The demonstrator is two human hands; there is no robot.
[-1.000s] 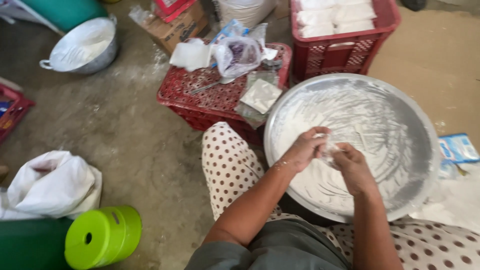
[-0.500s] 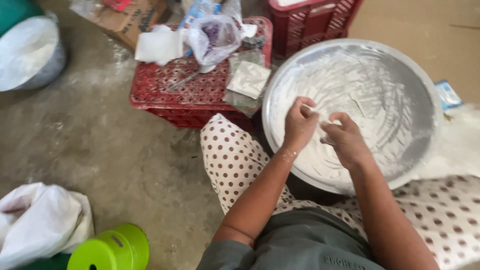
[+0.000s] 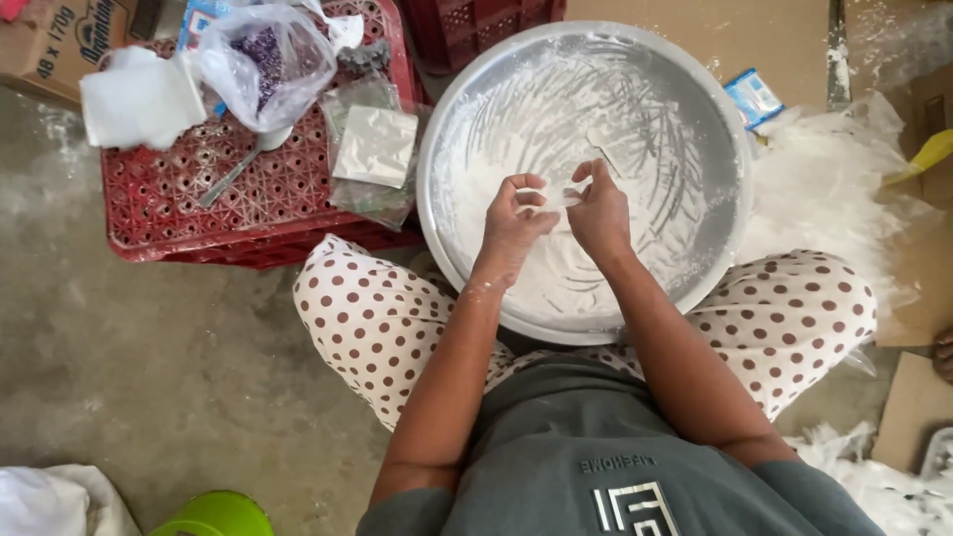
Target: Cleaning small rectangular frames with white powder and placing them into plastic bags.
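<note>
In the centre of the frame both hands meet above a large round metal basin (image 3: 695,129); its inside is covered with white powder, and finger lines are drawn through it. The left hand (image 3: 516,213) is curled, its fingers (image 3: 524,184) bent inward and almost closed around a small white piece (image 3: 568,197); the right hand (image 3: 601,210) pinches the same piece from the other side with thumb and first fingers, the other fingers folded. The piece sits between the two hands, just over the powder in the middle of the basin; whether it touches the powder I cannot tell. The basin rests at the person's knees, which are in polka-dot trousers (image 3: 377,318).

In the upper left of the frame stands a red plastic crate (image 3: 169,213), upside down, just beside the basin; on it lie a clear plastic bag with something dark inside (image 3: 263,60), a folded white cloth (image 3: 134,99), a metal spoon (image 3: 228,174) and a small clear packet (image 3: 375,147). At the right edge, white plastic sheeting (image 3: 824,189) lies on the floor, and a small blue packet (image 3: 752,97) lies near the basin's rim. In the lower left corner a green plastic object (image 3: 213,514) is partly visible.
</note>
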